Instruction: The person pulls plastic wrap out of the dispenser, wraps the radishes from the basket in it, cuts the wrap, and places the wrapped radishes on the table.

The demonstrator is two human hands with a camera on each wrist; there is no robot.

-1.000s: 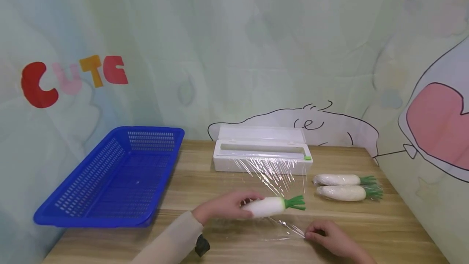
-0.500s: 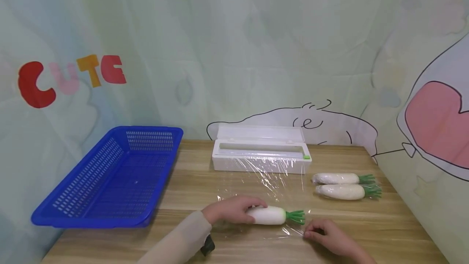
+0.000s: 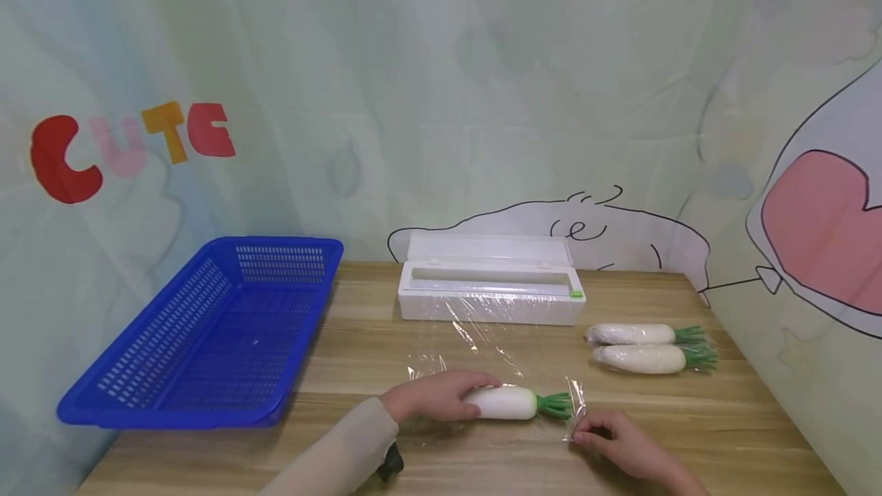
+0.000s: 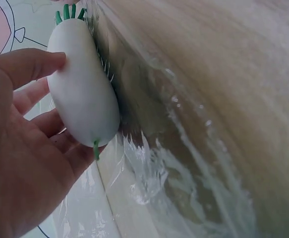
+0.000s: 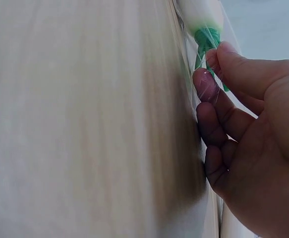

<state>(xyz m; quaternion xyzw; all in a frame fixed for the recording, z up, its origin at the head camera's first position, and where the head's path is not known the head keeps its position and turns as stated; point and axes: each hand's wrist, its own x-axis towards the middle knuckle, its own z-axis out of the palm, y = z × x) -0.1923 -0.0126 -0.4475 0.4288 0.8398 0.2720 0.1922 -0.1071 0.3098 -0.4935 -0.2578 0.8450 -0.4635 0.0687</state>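
Note:
A white radish (image 3: 508, 403) with green leaf stubs lies on a sheet of clear plastic wrap (image 3: 475, 358) on the table. My left hand (image 3: 441, 395) grips its root end, thumb on one side and fingers curled round the other, as the left wrist view shows with the radish (image 4: 82, 84). Just right of the leaves, my right hand (image 3: 616, 442) pinches the near corner of the wrap between thumb and forefinger. In the right wrist view the film stretches over the fingertips (image 5: 206, 84). The wrap runs back to a white dispenser box (image 3: 491, 305) with its lid raised.
Two wrapped radishes (image 3: 641, 359) lie side by side at the right of the table. A blue plastic basket (image 3: 303, 362) stands at the left. A printed curtain (image 3: 441, 113) hangs behind the wooden table (image 3: 751, 435).
My left hand has lowered the radish toward me onto the wrap. The right hand keeps its place, and the film's corner beside the leaves now stands up in its pinch.

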